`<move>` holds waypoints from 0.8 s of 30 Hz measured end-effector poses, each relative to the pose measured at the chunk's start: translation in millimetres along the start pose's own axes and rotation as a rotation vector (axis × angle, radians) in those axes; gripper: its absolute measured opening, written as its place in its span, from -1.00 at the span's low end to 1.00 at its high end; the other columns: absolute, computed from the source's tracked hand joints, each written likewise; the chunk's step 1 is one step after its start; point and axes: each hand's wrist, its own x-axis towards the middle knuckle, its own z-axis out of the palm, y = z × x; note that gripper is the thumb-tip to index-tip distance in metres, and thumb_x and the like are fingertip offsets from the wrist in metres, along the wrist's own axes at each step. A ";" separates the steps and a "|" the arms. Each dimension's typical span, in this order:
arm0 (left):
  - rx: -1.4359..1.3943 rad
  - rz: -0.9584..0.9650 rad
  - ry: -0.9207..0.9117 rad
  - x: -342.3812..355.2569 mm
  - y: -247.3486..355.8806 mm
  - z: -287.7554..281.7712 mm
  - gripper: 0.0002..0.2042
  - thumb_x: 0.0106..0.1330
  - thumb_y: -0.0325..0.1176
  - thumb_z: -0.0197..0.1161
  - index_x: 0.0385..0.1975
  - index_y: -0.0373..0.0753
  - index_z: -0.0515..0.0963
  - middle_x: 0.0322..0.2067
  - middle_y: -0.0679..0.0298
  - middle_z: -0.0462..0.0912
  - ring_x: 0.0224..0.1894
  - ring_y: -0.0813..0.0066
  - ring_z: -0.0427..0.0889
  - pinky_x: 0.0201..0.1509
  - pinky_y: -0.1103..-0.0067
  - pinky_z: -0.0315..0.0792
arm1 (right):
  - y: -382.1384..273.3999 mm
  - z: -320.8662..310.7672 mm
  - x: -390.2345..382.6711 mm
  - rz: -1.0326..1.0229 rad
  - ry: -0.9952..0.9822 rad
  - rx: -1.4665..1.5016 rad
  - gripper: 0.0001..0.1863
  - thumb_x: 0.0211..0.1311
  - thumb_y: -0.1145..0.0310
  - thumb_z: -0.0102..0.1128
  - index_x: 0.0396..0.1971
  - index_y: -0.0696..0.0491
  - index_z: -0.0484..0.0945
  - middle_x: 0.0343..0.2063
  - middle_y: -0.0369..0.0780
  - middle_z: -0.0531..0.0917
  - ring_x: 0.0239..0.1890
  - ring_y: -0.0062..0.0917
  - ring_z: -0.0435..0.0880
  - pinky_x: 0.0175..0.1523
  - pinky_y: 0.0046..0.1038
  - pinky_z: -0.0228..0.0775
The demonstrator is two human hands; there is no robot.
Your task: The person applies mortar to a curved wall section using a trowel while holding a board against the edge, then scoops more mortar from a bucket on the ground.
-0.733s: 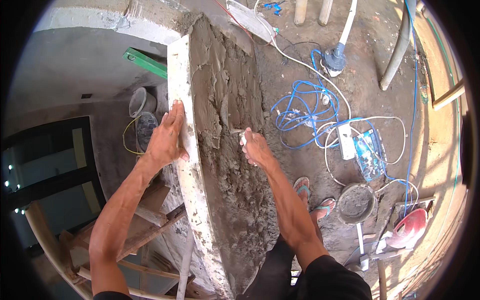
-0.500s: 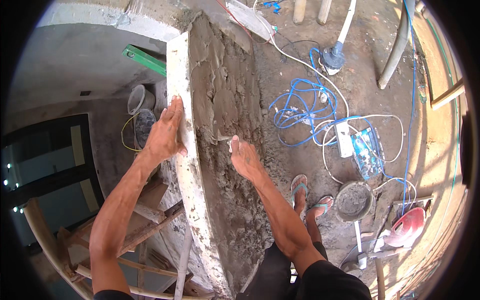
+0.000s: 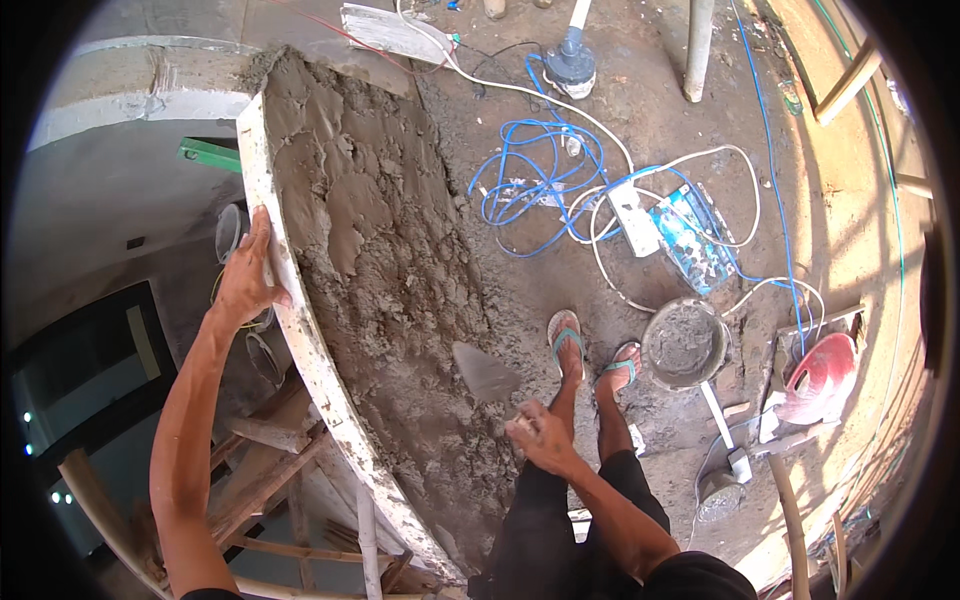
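My left hand (image 3: 245, 280) grips the long white board (image 3: 300, 335), its index finger stretched along the board and its thumb over the inner side. Wet grey mortar (image 3: 370, 230) lies in a thick, rough layer along the board's right side, smoother toward the far end. Closer to my body, my right hand (image 3: 540, 438) is closed round a trowel (image 3: 485, 372). The trowel's grey pointed blade hangs over the near part of the mortar; its handle is mostly hidden by my fingers.
Tangled blue cable (image 3: 540, 175) and a white power strip (image 3: 633, 220) lie right of the mortar. Beyond my sandalled feet stand a mortar bucket (image 3: 686, 343) and a red hard hat (image 3: 818, 380). A green level (image 3: 210, 153) juts out behind the board. Wooden scaffolding (image 3: 265, 485) fills the lower left.
My right hand has drawn the trowel back toward my body, and its blade now shows. The left hand stays on the board. The whole view has shifted, with the mortar appearing farther left.
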 end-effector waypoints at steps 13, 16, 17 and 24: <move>-0.149 0.075 -0.011 5.9 2.9 1.1 0.28 -0.45 -0.73 0.41 0.52 -0.23 -0.06 0.30 -0.03 0.44 0.29 0.12 0.48 0.33 0.39 0.37 | 272.1 -298.2 -97.3 0.646 0.711 -0.706 -0.50 0.18 0.07 0.17 -0.34 0.34 0.63 -0.38 0.28 0.65 -0.20 0.15 0.69 -0.08 -0.04 0.57; -0.110 0.157 0.014 8.1 10.2 1.5 0.29 -0.47 -0.74 0.41 0.53 -0.21 -0.07 0.30 -0.04 0.43 0.29 0.12 0.47 0.33 0.40 0.37 | 317.3 -294.4 -69.6 0.545 0.853 -0.652 -0.48 0.24 0.07 0.13 -0.55 0.34 0.57 -0.50 0.22 0.63 -0.36 0.12 0.69 -0.26 -0.02 0.52; -0.143 0.128 -0.013 16.6 12.1 3.5 0.28 -0.44 -0.71 0.42 0.52 -0.21 -0.07 0.31 -0.05 0.43 0.30 0.11 0.46 0.35 0.39 0.36 | 346.0 -300.1 -61.4 0.474 0.848 -0.686 -0.48 0.25 0.07 0.13 -0.56 0.32 0.58 -0.54 0.17 0.63 -0.42 0.05 0.69 -0.32 -0.06 0.51; -0.049 0.121 -0.034 4.8 14.3 -3.2 0.41 -0.47 -0.04 0.69 0.52 -0.22 -0.08 0.29 -0.04 0.44 0.33 0.09 0.44 0.40 0.31 0.30 | 313.6 -274.9 -7.9 0.682 0.855 0.034 -0.47 0.21 -0.03 0.24 -0.41 0.27 0.61 -0.58 -0.01 0.64 -0.52 -0.24 0.66 -0.38 -0.23 0.50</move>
